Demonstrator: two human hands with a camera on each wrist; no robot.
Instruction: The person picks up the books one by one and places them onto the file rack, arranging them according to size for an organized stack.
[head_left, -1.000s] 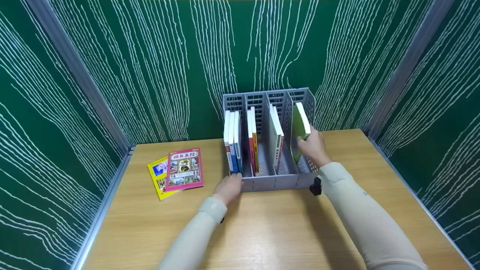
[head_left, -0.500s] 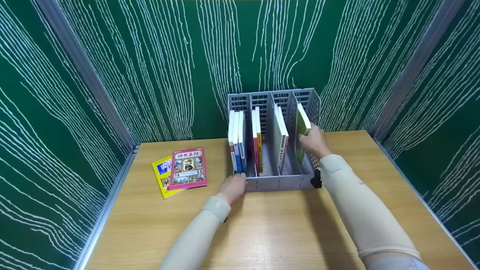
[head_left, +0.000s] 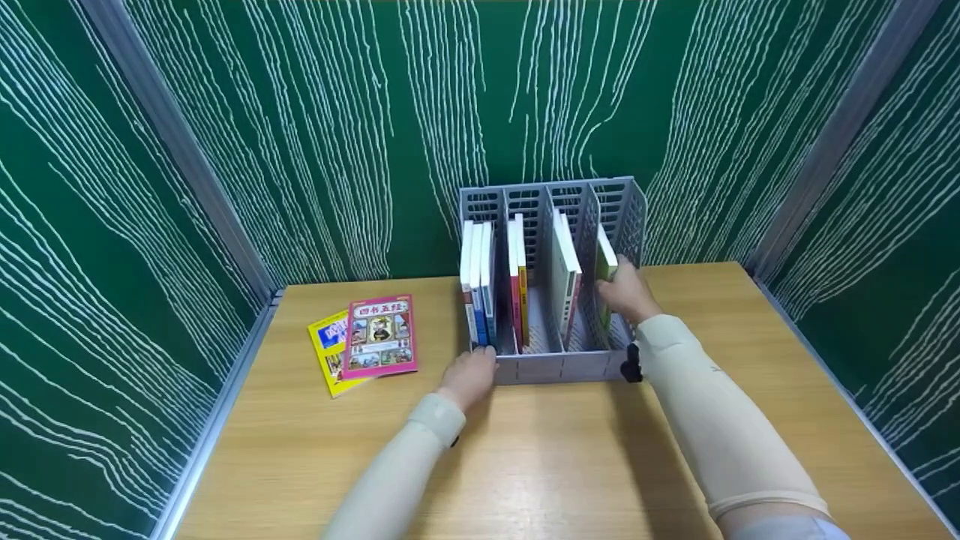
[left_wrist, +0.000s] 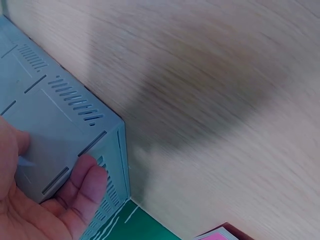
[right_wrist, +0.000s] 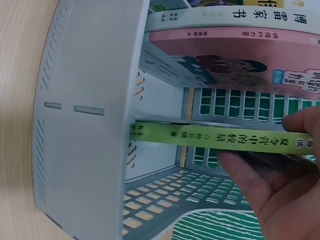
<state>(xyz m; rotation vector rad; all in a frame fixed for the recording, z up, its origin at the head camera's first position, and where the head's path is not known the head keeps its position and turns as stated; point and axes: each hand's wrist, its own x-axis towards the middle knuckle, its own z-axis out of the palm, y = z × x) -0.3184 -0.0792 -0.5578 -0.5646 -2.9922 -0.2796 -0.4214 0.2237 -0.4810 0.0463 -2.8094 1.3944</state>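
Observation:
A grey book rack [head_left: 551,367] with upright dividers stands on the table. My right hand [head_left: 628,289] pinches a thin green book [right_wrist: 215,139] between thumb and fingers, spine toward the front, inside the rightmost compartment. In the right wrist view the book's lower end is right at the rack's front wall [right_wrist: 85,75]. My left hand [head_left: 469,377] grips the rack's front left corner; in the left wrist view its fingers [left_wrist: 92,187] curl round the edge. White, pink-spined books [head_left: 566,274] lean in the compartment left of the green one.
Left compartments hold several upright books [head_left: 480,277] and a red and yellow pair [head_left: 518,285]. A pink comic book [head_left: 380,337] overlaps a yellow one [head_left: 330,367] on the table [head_left: 540,457], left of the rack. A green, white-lined wall [head_left: 330,150] rises behind.
The green book has sunk lower into the rightmost compartment, with my right hand still holding it. My left hand stays at the rack's corner. The head view has shifted slightly.

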